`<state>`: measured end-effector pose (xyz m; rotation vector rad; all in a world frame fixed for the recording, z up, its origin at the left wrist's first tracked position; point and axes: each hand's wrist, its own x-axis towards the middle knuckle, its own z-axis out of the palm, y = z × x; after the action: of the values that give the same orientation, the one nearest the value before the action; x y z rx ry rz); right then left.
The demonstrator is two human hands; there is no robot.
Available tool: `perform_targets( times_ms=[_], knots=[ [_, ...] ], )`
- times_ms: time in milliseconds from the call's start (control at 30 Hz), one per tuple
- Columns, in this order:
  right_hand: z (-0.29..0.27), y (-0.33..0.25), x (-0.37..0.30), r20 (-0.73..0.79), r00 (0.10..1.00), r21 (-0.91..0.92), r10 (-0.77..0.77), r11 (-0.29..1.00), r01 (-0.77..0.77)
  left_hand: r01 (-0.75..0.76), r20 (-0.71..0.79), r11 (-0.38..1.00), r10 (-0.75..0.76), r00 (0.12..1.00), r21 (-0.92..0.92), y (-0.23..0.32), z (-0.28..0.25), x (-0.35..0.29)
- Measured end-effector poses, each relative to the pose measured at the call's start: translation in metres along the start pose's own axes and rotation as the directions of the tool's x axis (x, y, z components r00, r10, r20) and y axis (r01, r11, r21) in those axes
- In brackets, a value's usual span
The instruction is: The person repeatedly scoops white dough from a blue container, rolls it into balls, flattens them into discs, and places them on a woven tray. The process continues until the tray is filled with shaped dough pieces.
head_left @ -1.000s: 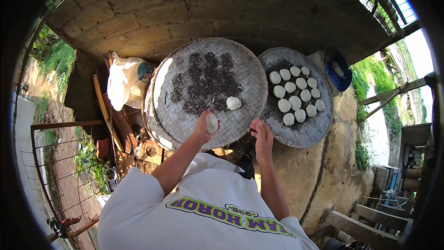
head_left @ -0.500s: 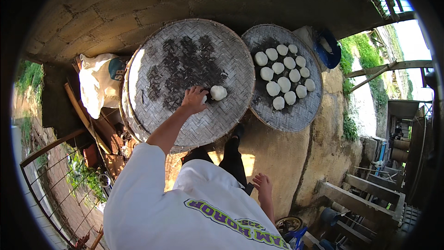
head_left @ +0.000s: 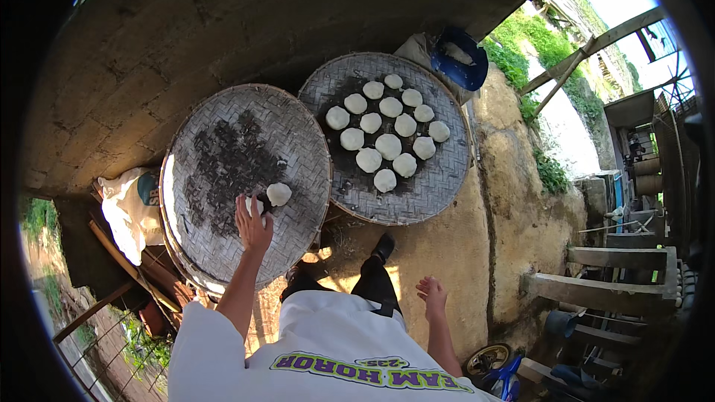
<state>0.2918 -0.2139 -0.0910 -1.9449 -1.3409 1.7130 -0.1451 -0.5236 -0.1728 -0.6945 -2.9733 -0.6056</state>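
My left hand (head_left: pixel 254 225) reaches over the left woven bamboo tray (head_left: pixel 302 234), its fingers curled round a white ball (head_left: pixel 256 205) that looks like dough. Just right of those fingers rests another white ball (head_left: pixel 278 194). A dark, scraped-looking patch spreads over the middle of this tray. On the right woven tray (head_left: pixel 439 190) several round white balls (head_left: pixel 388 147) lie spaced apart on a dark residue. My right hand (head_left: pixel 432 296) hangs low at my right side, away from both trays, fingers loosely apart and nothing in them.
A blue basin (head_left: pixel 459 59) with something whitish in it stands past the right tray. A white sack (head_left: pixel 128 208) leans by the left tray, above wooden planks (head_left: pixel 123 260). A block wall (head_left: pixel 149 82) rises behind. Low concrete beams (head_left: pixel 603 290) and a wheel (head_left: pixel 488 359) are at right.
My view has turned toward the right tray, so both trays sit further left and lower. My left hand remains at the ball on the left tray; my right hand still hangs free.
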Motion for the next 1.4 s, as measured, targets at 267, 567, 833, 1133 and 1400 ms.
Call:
perform_targets(
  times_ms=[267, 567, 833, 1133, 1400],
  knots=[
    [-0.090, -0.086, 0.173, 0.085, 0.995, 0.073, -0.054, 0.996, 0.048, 0.408, -0.123, 0.908, -0.418, 0.900, -0.098, 0.150, 0.015, -0.140],
    [-0.122, -0.205, 0.283, 0.123, 0.948, 0.283, -0.294, 0.926, 0.251, 0.748, 0.028, 0.651, -0.752, 0.659, -0.125, 0.274, 0.097, -0.244],
    [-0.073, -0.310, 0.375, 0.239, 0.834, 0.165, -0.497, 0.867, 0.470, 0.878, 0.068, 0.420, -0.893, 0.445, -0.229, 0.308, 0.142, -0.192],
    [-0.025, -0.452, 0.486, 0.310, 0.725, 0.054, -0.615, 0.773, 0.632, 0.803, 0.054, 0.480, -0.846, 0.530, -0.354, 0.366, 0.188, -0.124],
    [0.127, -0.634, 0.653, 0.441, 0.317, -0.305, -0.840, 0.192, 0.933, 0.964, 0.130, 0.217, -0.963, 0.237, -0.152, 0.480, 0.172, -0.187]
  ],
)
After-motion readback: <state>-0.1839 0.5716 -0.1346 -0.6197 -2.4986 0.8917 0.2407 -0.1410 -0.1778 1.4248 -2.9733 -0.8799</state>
